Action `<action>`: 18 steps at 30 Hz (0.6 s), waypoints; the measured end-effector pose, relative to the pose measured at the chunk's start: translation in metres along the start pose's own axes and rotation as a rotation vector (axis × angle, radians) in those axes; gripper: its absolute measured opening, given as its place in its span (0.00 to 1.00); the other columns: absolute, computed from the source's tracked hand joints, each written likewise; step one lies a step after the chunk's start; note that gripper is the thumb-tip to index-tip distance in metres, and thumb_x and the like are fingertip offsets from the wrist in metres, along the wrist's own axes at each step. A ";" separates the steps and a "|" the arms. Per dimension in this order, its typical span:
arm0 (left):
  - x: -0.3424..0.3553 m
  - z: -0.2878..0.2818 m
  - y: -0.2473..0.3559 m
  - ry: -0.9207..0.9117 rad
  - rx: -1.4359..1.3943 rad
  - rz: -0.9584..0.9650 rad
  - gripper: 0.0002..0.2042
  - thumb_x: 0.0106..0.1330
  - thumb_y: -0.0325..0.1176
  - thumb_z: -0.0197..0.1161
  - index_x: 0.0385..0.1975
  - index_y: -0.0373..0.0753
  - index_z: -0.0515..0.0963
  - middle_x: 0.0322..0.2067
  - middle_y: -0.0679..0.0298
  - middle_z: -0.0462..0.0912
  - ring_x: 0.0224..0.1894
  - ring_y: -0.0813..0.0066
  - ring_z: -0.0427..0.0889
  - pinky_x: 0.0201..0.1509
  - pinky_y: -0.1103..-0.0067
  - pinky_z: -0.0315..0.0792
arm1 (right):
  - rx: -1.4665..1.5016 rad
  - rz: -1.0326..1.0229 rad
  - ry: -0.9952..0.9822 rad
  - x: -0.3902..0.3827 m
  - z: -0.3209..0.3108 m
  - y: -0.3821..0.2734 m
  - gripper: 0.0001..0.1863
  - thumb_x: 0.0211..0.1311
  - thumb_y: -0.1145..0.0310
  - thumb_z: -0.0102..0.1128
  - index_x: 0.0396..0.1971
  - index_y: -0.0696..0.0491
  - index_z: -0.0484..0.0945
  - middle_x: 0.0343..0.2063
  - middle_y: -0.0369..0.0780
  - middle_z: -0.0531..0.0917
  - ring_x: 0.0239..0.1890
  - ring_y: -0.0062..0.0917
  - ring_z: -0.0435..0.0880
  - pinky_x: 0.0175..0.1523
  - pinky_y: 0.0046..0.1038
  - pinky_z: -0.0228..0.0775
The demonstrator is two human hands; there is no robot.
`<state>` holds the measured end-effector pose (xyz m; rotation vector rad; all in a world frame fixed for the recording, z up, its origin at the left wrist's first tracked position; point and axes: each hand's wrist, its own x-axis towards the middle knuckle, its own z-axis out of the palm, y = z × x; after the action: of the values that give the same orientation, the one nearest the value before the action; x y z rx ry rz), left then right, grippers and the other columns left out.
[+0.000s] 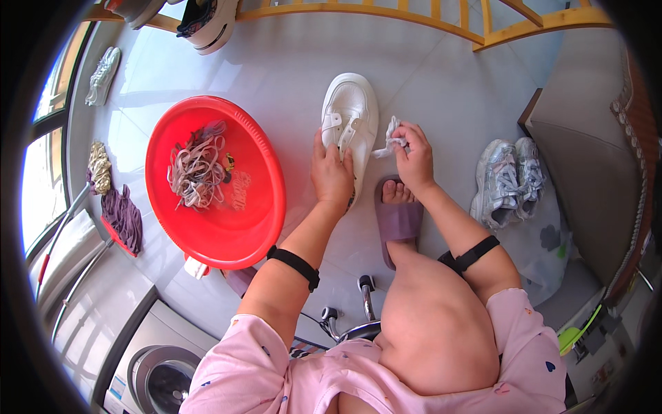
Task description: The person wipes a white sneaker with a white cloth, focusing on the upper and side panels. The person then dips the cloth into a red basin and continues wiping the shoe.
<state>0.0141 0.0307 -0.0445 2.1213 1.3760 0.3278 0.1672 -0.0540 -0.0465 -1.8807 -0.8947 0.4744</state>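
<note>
A white shoe lies sole down on the floor in front of me, its toe pointing away. My left hand is closed on the shoe around its opening, with fingertips near the strap-like lace flaps. No lace shows through those flaps. Just right of the shoe, my right hand pinches a bunched white shoelace, part of which hangs toward the shoe. To the left stands a red basin with a tangled heap of pale pinkish-grey shoelaces inside.
Whitish-silver sneakers sit at the right beside a grey upholstered seat. A wooden rack and a white shoe are at the far side. Mops lean left. Caster legs stand near my purple slipper.
</note>
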 end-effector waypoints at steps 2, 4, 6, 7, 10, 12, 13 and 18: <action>0.000 0.000 0.000 -0.004 0.006 -0.002 0.10 0.63 0.34 0.61 0.33 0.32 0.73 0.63 0.47 0.64 0.54 0.45 0.72 0.54 0.63 0.70 | -0.013 0.043 -0.065 0.019 0.002 -0.004 0.12 0.54 0.83 0.60 0.39 0.56 0.77 0.39 0.40 0.81 0.36 0.27 0.82 0.40 0.26 0.74; 0.001 0.000 0.000 0.000 0.010 0.005 0.11 0.63 0.34 0.61 0.33 0.32 0.73 0.63 0.47 0.64 0.54 0.45 0.72 0.54 0.63 0.70 | 0.041 0.021 -0.081 0.035 0.011 -0.005 0.15 0.54 0.83 0.60 0.42 0.56 0.77 0.38 0.40 0.82 0.34 0.25 0.82 0.39 0.25 0.74; 0.000 -0.001 0.000 -0.004 0.009 0.003 0.11 0.64 0.34 0.60 0.34 0.31 0.73 0.63 0.47 0.64 0.54 0.45 0.72 0.54 0.63 0.70 | 0.020 0.050 -0.086 0.048 0.020 -0.003 0.15 0.50 0.83 0.62 0.39 0.56 0.79 0.35 0.43 0.83 0.33 0.35 0.83 0.38 0.29 0.76; 0.001 -0.001 0.000 -0.001 0.014 0.005 0.11 0.64 0.34 0.60 0.34 0.31 0.73 0.63 0.47 0.64 0.54 0.45 0.72 0.54 0.63 0.70 | -0.016 0.025 -0.076 0.053 0.025 0.000 0.13 0.49 0.82 0.63 0.37 0.57 0.80 0.35 0.43 0.83 0.34 0.35 0.83 0.39 0.30 0.75; 0.001 0.000 0.000 -0.005 0.011 -0.006 0.11 0.63 0.34 0.60 0.33 0.32 0.73 0.63 0.47 0.64 0.54 0.46 0.73 0.54 0.63 0.70 | -0.013 0.053 -0.080 0.057 0.031 0.010 0.10 0.47 0.82 0.65 0.33 0.57 0.81 0.35 0.43 0.84 0.34 0.35 0.83 0.39 0.30 0.75; 0.001 0.000 0.001 -0.005 -0.002 -0.002 0.10 0.63 0.34 0.61 0.33 0.32 0.73 0.63 0.47 0.64 0.54 0.46 0.73 0.54 0.63 0.71 | -0.004 0.083 -0.095 0.049 0.032 0.016 0.10 0.46 0.82 0.65 0.32 0.58 0.81 0.34 0.44 0.84 0.34 0.35 0.83 0.40 0.30 0.75; 0.001 -0.001 0.001 -0.010 -0.009 -0.008 0.10 0.63 0.34 0.61 0.32 0.32 0.73 0.63 0.47 0.64 0.54 0.46 0.73 0.54 0.63 0.71 | -0.016 0.083 -0.104 0.040 0.031 0.018 0.10 0.46 0.82 0.65 0.32 0.58 0.81 0.34 0.44 0.84 0.34 0.35 0.83 0.40 0.30 0.75; 0.002 -0.001 0.001 -0.007 -0.005 0.007 0.10 0.62 0.32 0.62 0.31 0.32 0.72 0.63 0.47 0.64 0.53 0.46 0.74 0.53 0.63 0.71 | 0.043 0.217 -0.063 0.004 0.036 0.021 0.09 0.51 0.83 0.63 0.33 0.59 0.80 0.32 0.40 0.84 0.30 0.24 0.81 0.39 0.24 0.73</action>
<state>0.0154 0.0323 -0.0429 2.1219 1.3633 0.3256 0.1538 -0.0346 -0.0813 -1.9417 -0.7176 0.6822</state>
